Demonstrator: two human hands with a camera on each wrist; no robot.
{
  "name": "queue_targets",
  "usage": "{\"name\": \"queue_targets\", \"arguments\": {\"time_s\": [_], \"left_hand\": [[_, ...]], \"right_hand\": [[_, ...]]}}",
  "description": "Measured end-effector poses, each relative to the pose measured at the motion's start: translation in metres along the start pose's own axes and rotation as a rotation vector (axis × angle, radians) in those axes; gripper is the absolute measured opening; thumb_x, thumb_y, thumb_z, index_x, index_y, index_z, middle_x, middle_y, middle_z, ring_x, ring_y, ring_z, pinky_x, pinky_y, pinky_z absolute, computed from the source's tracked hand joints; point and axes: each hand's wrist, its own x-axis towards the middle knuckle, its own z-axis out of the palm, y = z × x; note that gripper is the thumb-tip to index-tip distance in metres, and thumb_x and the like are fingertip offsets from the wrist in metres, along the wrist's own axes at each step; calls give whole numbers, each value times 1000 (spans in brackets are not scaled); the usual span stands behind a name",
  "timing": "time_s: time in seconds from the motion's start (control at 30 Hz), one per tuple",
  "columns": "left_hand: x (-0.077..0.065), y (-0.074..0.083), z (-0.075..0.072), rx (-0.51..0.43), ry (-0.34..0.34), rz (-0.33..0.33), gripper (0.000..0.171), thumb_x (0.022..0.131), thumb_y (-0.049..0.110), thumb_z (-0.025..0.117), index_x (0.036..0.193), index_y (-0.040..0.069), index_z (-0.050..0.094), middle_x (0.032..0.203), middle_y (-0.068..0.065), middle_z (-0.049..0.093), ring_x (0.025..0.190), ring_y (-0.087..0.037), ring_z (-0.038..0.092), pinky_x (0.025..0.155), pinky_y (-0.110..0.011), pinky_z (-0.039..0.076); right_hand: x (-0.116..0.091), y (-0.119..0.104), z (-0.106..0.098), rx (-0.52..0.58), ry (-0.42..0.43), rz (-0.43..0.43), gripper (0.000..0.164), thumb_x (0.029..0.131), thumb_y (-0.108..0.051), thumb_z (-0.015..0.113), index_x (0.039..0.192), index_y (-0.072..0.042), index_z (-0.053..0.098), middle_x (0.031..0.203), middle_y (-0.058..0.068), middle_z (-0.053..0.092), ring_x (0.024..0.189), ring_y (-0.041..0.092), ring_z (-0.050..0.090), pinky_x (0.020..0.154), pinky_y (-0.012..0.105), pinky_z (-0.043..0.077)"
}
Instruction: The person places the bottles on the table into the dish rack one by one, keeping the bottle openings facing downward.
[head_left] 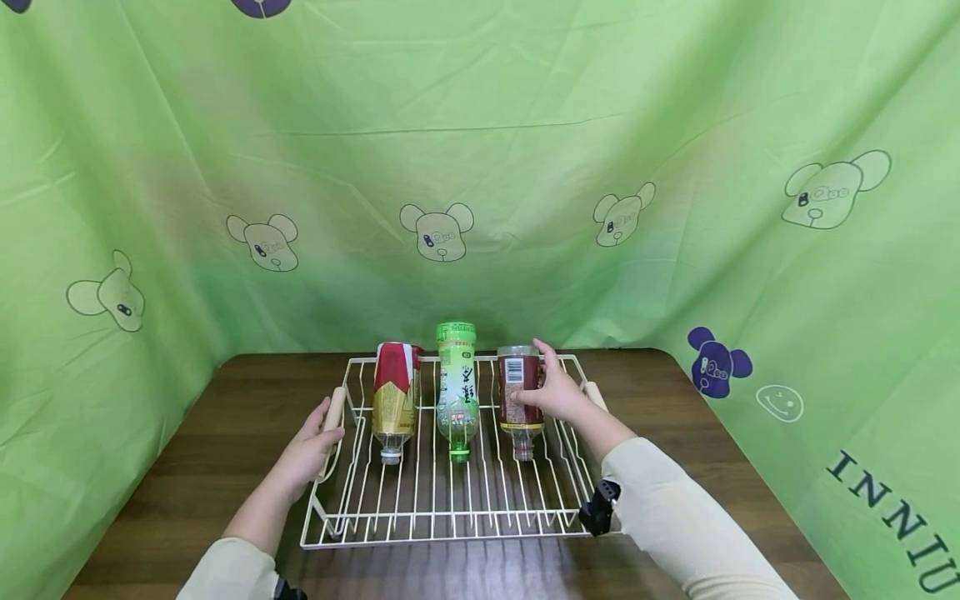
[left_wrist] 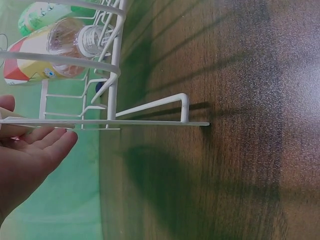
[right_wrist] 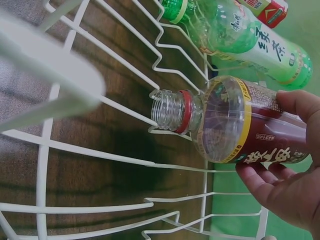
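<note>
A white wire dish rack [head_left: 420, 542] stands on the table, with three upside-down plastic bottles in a row at its back. My right hand [head_left: 561, 393] grips the rightmost one, a clear bottle with a dark red label [head_left: 514, 372]. In the right wrist view its uncapped neck [right_wrist: 170, 111], with a red ring, points down at the wires; I cannot tell whether it touches them. My left hand [head_left: 302, 454] holds the rack's pale left handle [head_left: 336, 408] between thumb and fingers. A green tea bottle [head_left: 457, 379] is in the middle, a red-and-gold labelled bottle [head_left: 395, 392] at left.
The rack's right handle [head_left: 596, 395] lies just behind my right wrist. Wire bars and bent prongs run along the rack's floor. Beneath is a dark wooden table [head_left: 180, 500]; a green printed cloth [head_left: 517, 158] hangs behind and along both sides.
</note>
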Motion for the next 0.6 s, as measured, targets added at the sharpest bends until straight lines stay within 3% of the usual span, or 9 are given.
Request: {"name": "queue_targets", "arguments": {"time_s": [0.37, 0.6], "left_hand": [[0, 0, 1, 12, -5, 4, 69, 101, 8, 39, 156, 0, -2, 160, -31, 3, 141, -52, 24, 117, -60, 22], [0, -3, -1, 28, -8, -2, 70, 101, 10, 40, 156, 0, -3, 160, -31, 3, 140, -52, 25, 116, -61, 24]], "right_hand": [[-4, -1, -2, -64, 36, -7, 110, 75, -17, 78, 156, -13, 4, 139, 40, 40, 116, 54, 53, 95, 62, 48], [-2, -3, -5, -61, 62, 28, 104, 82, -17, 75, 157, -10, 3, 144, 38, 36, 125, 53, 48, 100, 60, 45]]}}
